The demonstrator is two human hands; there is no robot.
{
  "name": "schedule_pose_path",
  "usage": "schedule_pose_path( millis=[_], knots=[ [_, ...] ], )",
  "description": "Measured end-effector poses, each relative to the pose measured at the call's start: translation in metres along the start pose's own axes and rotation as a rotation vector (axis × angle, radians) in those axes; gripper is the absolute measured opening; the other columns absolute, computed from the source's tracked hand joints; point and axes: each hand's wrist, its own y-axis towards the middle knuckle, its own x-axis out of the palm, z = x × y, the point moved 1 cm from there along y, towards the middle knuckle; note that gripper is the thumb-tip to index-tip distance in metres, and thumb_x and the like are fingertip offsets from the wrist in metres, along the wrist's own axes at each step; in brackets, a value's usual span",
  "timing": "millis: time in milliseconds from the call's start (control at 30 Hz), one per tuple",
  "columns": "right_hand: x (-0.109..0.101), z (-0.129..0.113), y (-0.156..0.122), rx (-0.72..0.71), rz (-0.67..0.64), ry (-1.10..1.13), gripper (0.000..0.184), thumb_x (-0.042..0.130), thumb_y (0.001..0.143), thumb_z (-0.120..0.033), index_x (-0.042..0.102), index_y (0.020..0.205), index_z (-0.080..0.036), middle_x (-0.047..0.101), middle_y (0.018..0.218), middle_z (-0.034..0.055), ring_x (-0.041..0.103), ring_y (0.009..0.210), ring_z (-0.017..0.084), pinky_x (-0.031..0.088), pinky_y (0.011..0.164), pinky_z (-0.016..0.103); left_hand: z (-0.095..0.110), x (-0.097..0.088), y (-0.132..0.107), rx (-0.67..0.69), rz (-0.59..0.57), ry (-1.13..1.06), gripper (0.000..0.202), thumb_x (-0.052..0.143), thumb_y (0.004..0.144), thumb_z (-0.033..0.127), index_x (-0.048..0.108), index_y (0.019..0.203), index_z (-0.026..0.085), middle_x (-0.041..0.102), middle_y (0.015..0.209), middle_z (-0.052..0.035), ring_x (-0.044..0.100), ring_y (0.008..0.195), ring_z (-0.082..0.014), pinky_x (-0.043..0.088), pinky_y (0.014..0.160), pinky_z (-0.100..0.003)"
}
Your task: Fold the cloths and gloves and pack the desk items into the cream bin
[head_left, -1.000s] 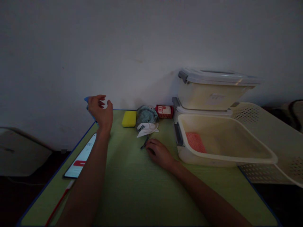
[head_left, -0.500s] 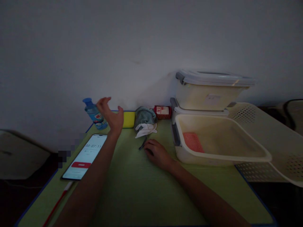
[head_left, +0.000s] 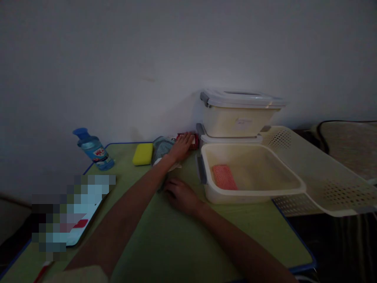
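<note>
My left hand (head_left: 182,146) reaches across the green table (head_left: 165,236) to the back, fingers stretched over a small red container (head_left: 193,138) beside the stacked boxes. It partly covers a grey-green cloth (head_left: 161,146) and a white cloth (head_left: 160,160). My right hand (head_left: 180,195) rests palm down on the table, fingers loosely curled, just left of the open cream tub (head_left: 250,194). A small dark object that lay by its fingers is hidden behind my left forearm.
A yellow sponge (head_left: 143,154) and a blue-capped bottle (head_left: 93,149) stand at the back left. A phone (head_left: 81,224) lies at the left edge. An orange pad (head_left: 224,177) lies in the tub. A lidded box (head_left: 240,114) is stacked behind, a perforated basket (head_left: 318,173) to the right.
My left hand has left the bottle and swung right across the table to the red container. The view has shifted right. My right hand has stayed put.
</note>
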Motion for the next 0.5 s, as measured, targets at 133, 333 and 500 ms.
schedule_pose_path(
  millis=[133, 333, 500],
  knots=[
    [0.001, 0.001, 0.000, -0.004, 0.004, 0.004, 0.014, 0.050, 0.079, -0.010, 0.061, 0.085, -0.016, 0.060, 0.091, 0.0062, 0.053, 0.088, 0.017, 0.042, 0.079, 0.028, 0.003, 0.004, 0.009, -0.050, -0.002, 0.050, 0.050, 0.047, 0.078, 0.014, 0.035, 0.126, 0.007, 0.026, 0.141, -0.0237, 0.034, 0.125, -0.0327, 0.028, 0.098, -0.048],
    [0.002, 0.001, 0.000, -0.015, 0.012, 0.041, 0.022, 0.049, 0.078, -0.008, 0.061, 0.094, -0.016, 0.061, 0.100, 0.0082, 0.053, 0.096, 0.018, 0.041, 0.085, 0.031, 0.011, 0.006, 0.019, -0.107, 0.009, 0.115, 0.031, 0.038, 0.084, 0.013, 0.045, 0.114, 0.010, 0.047, 0.125, -0.0208, 0.043, 0.116, -0.0320, 0.034, 0.091, -0.048],
    [0.002, 0.002, 0.001, -0.032, 0.006, 0.057, 0.025, 0.048, 0.077, -0.008, 0.061, 0.097, -0.016, 0.060, 0.107, 0.0088, 0.052, 0.102, 0.019, 0.040, 0.090, 0.033, 0.016, 0.006, 0.017, -0.097, 0.039, 0.145, 0.028, 0.032, 0.087, 0.011, 0.047, 0.110, 0.008, 0.053, 0.116, -0.0197, 0.037, 0.122, -0.0286, 0.020, 0.102, -0.047]
  ],
)
